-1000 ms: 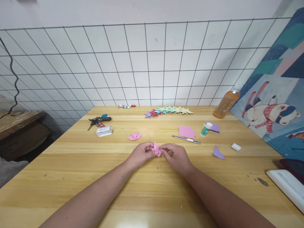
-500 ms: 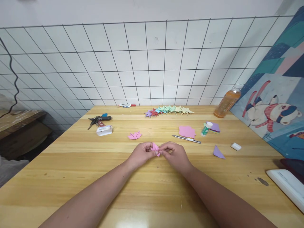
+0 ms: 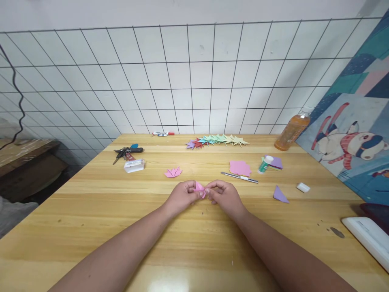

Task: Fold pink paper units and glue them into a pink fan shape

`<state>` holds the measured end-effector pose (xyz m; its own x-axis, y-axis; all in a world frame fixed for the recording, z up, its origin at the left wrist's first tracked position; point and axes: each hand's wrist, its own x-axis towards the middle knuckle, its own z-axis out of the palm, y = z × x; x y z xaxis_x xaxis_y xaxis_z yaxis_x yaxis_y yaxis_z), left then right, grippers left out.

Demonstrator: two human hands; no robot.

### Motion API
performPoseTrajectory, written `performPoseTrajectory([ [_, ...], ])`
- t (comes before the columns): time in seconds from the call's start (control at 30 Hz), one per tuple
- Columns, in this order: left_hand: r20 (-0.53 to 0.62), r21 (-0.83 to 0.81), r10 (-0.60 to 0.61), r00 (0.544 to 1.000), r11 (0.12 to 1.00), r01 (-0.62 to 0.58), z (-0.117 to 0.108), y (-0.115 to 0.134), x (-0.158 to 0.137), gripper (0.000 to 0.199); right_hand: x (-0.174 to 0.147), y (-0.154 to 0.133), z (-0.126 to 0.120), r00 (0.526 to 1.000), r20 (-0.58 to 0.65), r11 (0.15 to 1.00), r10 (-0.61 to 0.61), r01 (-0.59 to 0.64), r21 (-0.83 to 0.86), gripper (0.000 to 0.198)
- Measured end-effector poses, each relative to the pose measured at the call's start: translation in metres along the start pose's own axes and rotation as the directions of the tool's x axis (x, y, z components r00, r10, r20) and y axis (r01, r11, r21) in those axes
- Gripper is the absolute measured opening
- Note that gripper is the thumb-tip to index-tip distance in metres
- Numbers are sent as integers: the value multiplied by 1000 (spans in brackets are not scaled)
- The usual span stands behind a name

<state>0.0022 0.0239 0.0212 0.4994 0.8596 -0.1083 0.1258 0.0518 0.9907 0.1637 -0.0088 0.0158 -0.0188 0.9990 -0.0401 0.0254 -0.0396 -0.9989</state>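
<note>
A small folded pink paper (image 3: 199, 187) is pinched between my two hands, just above the wooden table. My left hand (image 3: 181, 196) grips its left side between thumb and fingers. On its right edge, the thumb and forefinger of my right hand (image 3: 224, 197) are pressed together. Fingers cover much of the paper, so its full shape is hidden. Beyond my left hand lies a pink folded paper fan (image 3: 173, 172) with several points. A stack of pink paper sheets (image 3: 240, 168) and a slim utility knife (image 3: 239, 177) lie past my right hand.
A row of folded paper stars (image 3: 217, 140) lies near the tiled wall. Keys (image 3: 126, 153), a small white box (image 3: 134, 165) and a marker (image 3: 163, 134) are leftward. Rightward are a glue stick (image 3: 265, 164), purple paper triangle (image 3: 280, 194), eraser (image 3: 303, 187) and bottle (image 3: 292, 130).
My right fingers have shifted slightly along the pink paper's right edge. Both hands still hold it in nearly the same place. The camera view has moved a little.
</note>
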Motion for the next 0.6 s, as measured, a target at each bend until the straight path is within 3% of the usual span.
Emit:
performPoseTrajectory([
  [0.27, 16, -13, -13, 1000, 1000, 13, -1, 0, 0, 27, 2, 1, 0, 998, 1, 997, 65, -65, 44, 28],
  [0.47, 18, -33, -15, 1000, 999, 16, -1, -3, 2, 26, 0, 5, 3, 999, 28, 996, -40, 42, -73, 27],
  [0.6, 6, -17, 3, 1000, 1000, -2, 0, -5, 2, 23, 1, 3, 4, 999, 26, 999, 38, -37, -32, 19],
])
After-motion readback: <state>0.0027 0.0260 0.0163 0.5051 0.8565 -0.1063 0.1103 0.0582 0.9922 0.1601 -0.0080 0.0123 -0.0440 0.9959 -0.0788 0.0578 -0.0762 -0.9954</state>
